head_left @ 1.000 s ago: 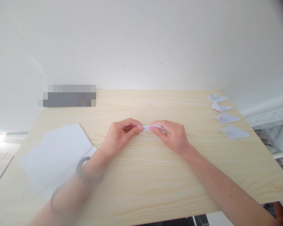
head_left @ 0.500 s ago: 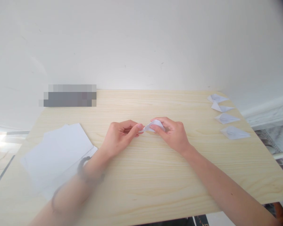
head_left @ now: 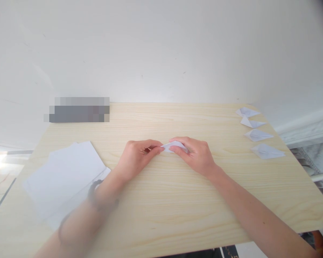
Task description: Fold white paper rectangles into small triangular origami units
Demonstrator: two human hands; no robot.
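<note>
Between my two hands is a small piece of folded white paper point(head_left: 174, 145), held just above or against the middle of the wooden table; I cannot tell which. My left hand point(head_left: 140, 157) pinches its narrow left tip between thumb and fingers. At its wider right part, my right hand point(head_left: 195, 154) grips it, thumb in front and fingers behind. Parts of the paper are covered by the fingers. A dark beaded bracelet point(head_left: 94, 193) circles my left wrist.
Several pointed folded papers point(head_left: 267, 151) line the right side of the wooden table point(head_left: 161, 208). White sheets point(head_left: 67, 172) lie fanned at the left, partly under my left forearm. A blurred-out dark object point(head_left: 79, 113) stands at the back left, near a white wall point(head_left: 161, 50).
The folded paper looked twisted and raised before; now it lies flatter between the fingers. My left hand has shifted slightly right, and my right fingers sit a little lower and further left.
</note>
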